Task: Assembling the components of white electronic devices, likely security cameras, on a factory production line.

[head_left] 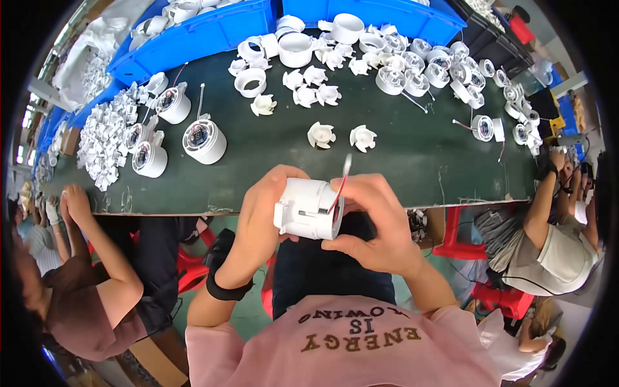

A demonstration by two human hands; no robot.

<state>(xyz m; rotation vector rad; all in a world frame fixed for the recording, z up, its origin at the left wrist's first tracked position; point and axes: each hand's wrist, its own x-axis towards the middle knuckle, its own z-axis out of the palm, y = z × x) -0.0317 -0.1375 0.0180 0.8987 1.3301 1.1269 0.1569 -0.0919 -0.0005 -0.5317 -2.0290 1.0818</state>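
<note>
Both my hands hold one white plastic cylinder housing (pixel 308 208) in front of the near edge of the dark green worktable (pixel 412 161). My left hand (pixel 261 213) wraps its left side, where a small clip sticks out. My right hand (pixel 371 219) grips its right open end. A thin red and white wire (pixel 340 184) rises from the housing between my right fingers. Two white fan impellers (pixel 321 135) (pixel 363 137) lie on the table just beyond my hands.
Several white rings, impellers and housings cover the far part of the table, before blue bins (pixel 213 32). Assembled housings (pixel 204 140) and a heap of small white parts (pixel 103 138) lie at left. A person's hand (pixel 76 201) rests at the left edge; another person (pixel 561 238) sits at right.
</note>
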